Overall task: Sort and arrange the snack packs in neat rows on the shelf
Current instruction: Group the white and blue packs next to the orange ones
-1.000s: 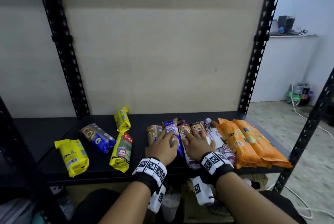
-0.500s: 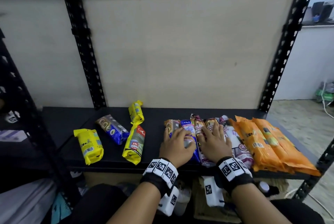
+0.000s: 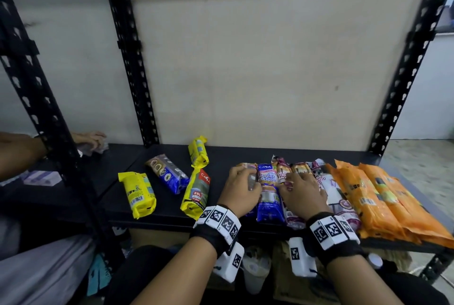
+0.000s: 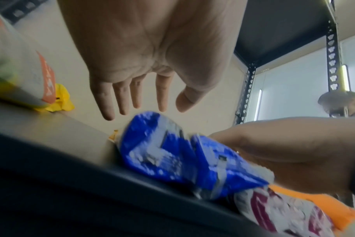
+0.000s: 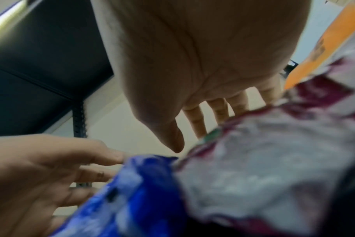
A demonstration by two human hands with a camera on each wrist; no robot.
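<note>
Seeing black shelf (image 3: 221, 154) carrying everything. Orange packs (image 3: 383, 196) lying at right end, touching white-maroon packs (image 3: 336, 194). Blue pack (image 3: 267, 189) sitting between my hands. Three yellow packs (image 3: 137, 194) and dark blue pack (image 3: 167, 172) lying scattered, left. Left hand (image 3: 242, 190) hovering over row's left end, fingers relaxed, straight. Right hand (image 3: 303, 191) resting flat, fingers extended, on maroon packs.
</note>
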